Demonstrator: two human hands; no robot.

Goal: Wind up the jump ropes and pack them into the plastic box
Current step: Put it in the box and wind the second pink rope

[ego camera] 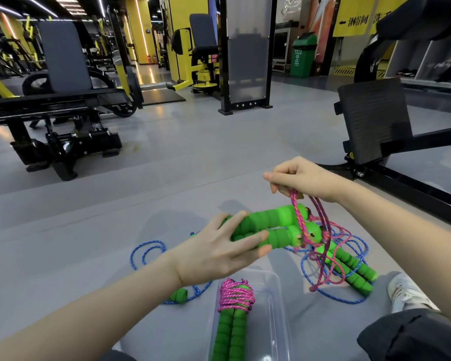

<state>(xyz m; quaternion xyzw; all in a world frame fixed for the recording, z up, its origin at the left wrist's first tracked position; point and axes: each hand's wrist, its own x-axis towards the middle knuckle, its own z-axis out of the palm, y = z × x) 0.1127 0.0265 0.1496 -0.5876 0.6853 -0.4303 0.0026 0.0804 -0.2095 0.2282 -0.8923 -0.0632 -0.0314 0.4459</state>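
My left hand grips a pair of green foam handles held side by side above the floor. My right hand pinches the pink cord of that rope, which drapes over the handle ends and hangs in loose loops. A clear plastic box lies on the floor below my left hand. Inside it is a wound rope, its pink cord wrapped around green handles. A blue cord rope with green handles sprawls unwound on the floor to the right, with more blue loops at the left.
Grey gym floor all around. A black machine frame with a footplate stands close at the right. A bench machine sits at the left. My white shoe and dark trouser leg lie at the bottom right.
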